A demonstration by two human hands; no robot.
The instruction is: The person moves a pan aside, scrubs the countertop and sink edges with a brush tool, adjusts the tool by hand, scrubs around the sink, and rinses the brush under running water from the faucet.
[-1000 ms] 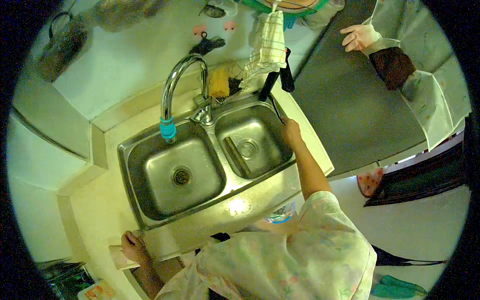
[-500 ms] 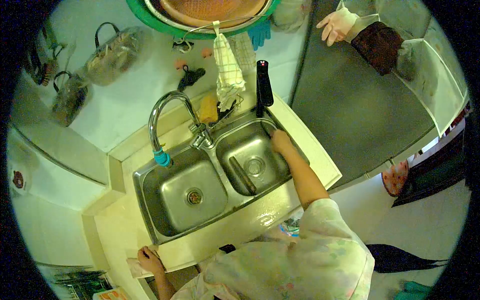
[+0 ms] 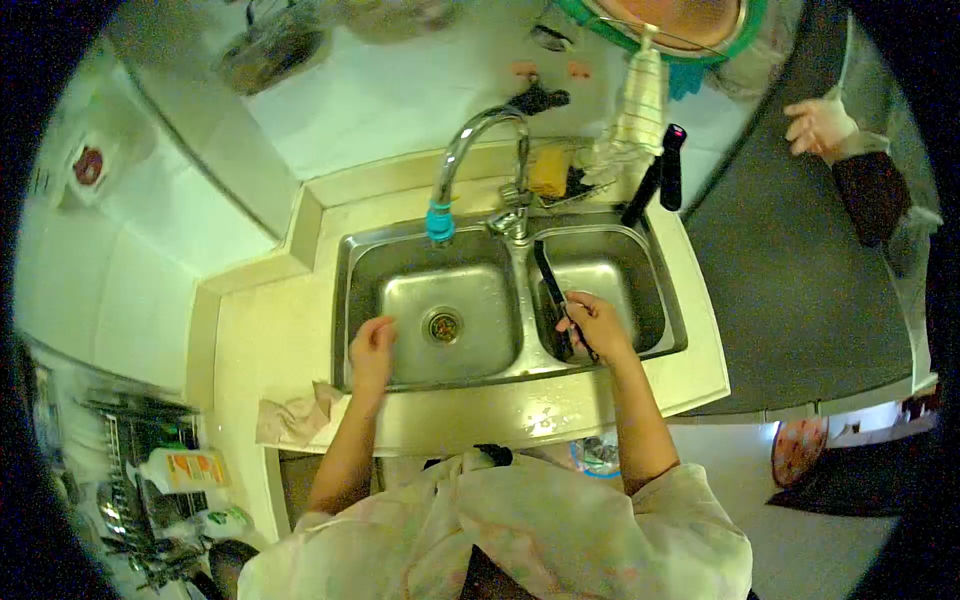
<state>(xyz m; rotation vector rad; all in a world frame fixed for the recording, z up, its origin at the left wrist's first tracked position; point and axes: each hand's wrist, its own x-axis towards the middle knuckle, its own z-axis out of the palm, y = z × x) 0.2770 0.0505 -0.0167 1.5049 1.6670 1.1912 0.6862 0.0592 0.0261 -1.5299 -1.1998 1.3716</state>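
My left hand (image 3: pixel 373 352) hangs over the front left of the left basin (image 3: pixel 480 350), fingers curled together with no object showing in them. My right hand (image 3: pixel 597 328) is closed round a long, slim, dark knife-shaped tool (image 3: pixel 549 270) above the right basin (image 3: pixel 650 305). Its far end points up toward the back of the sink, and the near end shows below my fingers. Another dark strip (image 3: pixel 560 343) lies partly behind it in the basin. A crumpled pale cloth (image 3: pixel 300 415) rests on the counter, left of the sink.
A chrome faucet (image 3: pixel 490 118) with a blue nozzle (image 3: pixel 439 222) arches over the left basin. At the back right stands a black upright device (image 3: pixel 672 168) with a small red light. A checked towel (image 3: pixel 644 95) hangs above a yellow sponge (image 3: pixel 549 172). Dark worktop (image 3: pixel 790 290) extends rightward.
My left hand has left the cloth at the counter edge and come over the left basin. My right hand has moved from the right basin's back corner to its front left. The view has swung left.
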